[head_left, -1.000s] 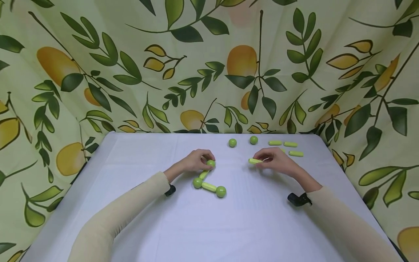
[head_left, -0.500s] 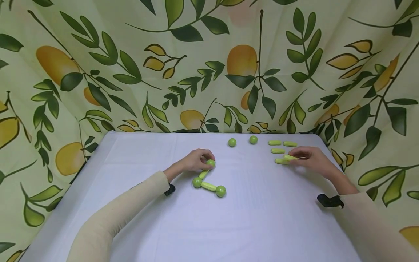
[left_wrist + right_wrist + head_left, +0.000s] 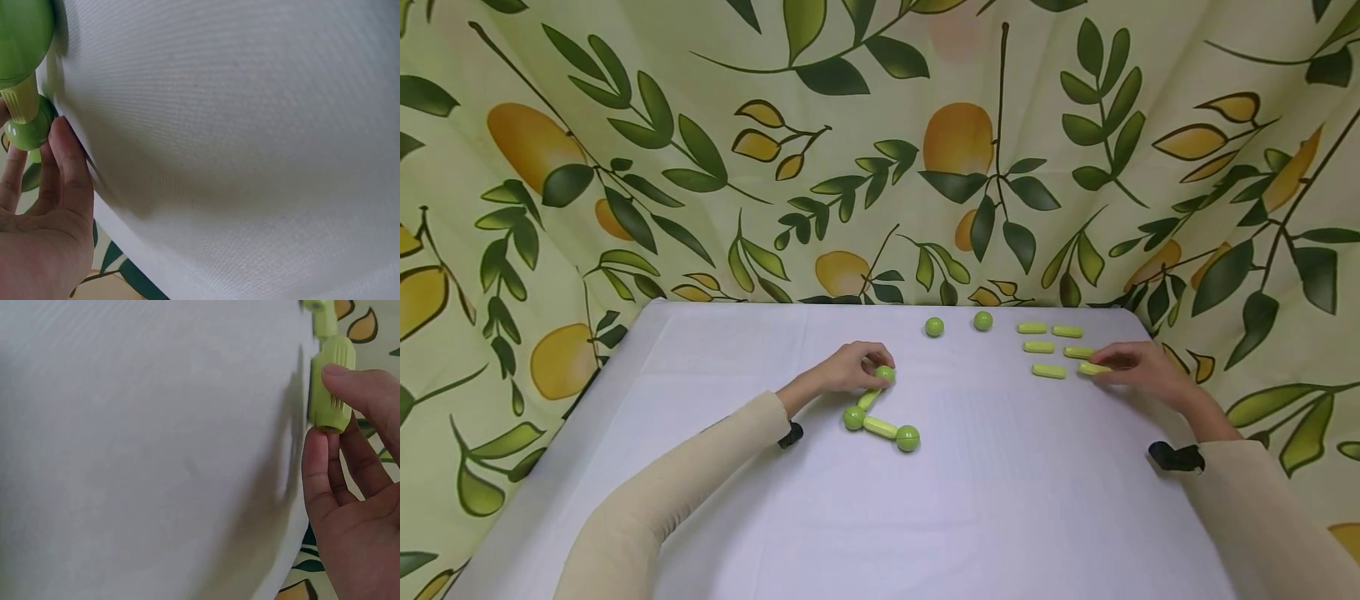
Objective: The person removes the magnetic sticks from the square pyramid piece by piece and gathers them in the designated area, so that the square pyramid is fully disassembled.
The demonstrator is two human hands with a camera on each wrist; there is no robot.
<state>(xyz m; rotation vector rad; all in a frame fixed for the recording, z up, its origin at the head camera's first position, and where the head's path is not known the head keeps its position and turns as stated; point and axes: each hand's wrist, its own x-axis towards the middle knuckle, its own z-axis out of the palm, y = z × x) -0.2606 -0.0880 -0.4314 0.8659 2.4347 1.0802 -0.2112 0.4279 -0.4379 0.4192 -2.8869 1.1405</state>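
The left hand (image 3: 850,367) pinches the far green ball (image 3: 885,376) of a joined chain. From it a pale green stick (image 3: 868,399) runs to a second ball (image 3: 853,417), and another stick (image 3: 880,427) leads to a third ball (image 3: 907,438). At the right, the right hand (image 3: 1138,373) holds a pale stick (image 3: 1092,368) by its right end, at the near right of the stick group. In the right wrist view the thumb lies on the stick (image 3: 333,387). The left wrist view shows fingertips against a ball (image 3: 31,128).
Two loose balls (image 3: 934,327) (image 3: 982,321) lie near the table's back edge. Several loose sticks, one of them a near-left stick (image 3: 1048,371), lie in short rows at the back right. A leaf-patterned curtain (image 3: 850,167) hangs behind the white table (image 3: 820,517).
The right hand has moved right with a stick, from near the middle to the right side of the stick group. The left hand and the chain have stayed in place.
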